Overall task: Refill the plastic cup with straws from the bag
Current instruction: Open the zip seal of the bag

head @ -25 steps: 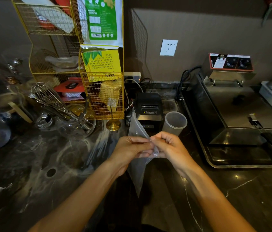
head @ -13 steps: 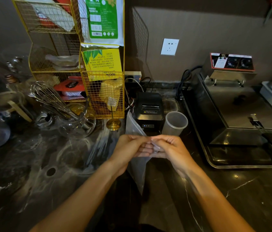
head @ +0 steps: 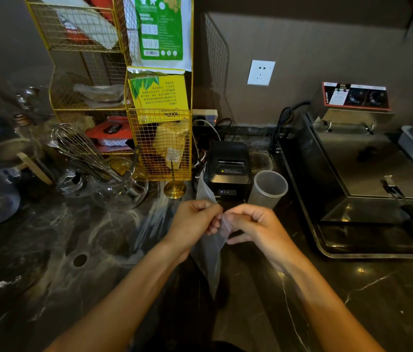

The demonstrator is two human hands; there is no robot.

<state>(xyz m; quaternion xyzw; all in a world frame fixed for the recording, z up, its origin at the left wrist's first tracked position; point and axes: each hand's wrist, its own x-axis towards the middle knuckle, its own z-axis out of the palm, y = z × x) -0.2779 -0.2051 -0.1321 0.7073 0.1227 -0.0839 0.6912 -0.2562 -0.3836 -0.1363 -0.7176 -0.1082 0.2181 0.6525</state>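
A clear plastic bag (head: 209, 257) hangs between my hands above the dark marble counter. My left hand (head: 191, 222) and my right hand (head: 252, 224) both pinch its upper part, fingers close together; a corner of the bag sticks up behind my left hand. Its lower end tapers down toward me. I cannot make out straws inside the bag. The translucent plastic cup (head: 267, 190) stands upright just beyond my right hand, beside a black receipt printer (head: 227, 168); no straws show in it.
A yellow wire rack (head: 159, 138) with packets stands at the back left, a whisk (head: 83, 151) and glassware beside it. A steel fryer (head: 368, 179) on a tray fills the right side. Cables run along the wall behind the printer.
My hands have drawn slightly apart and risen a little, pulling at the bag's top between the fingers. The cup has not moved.
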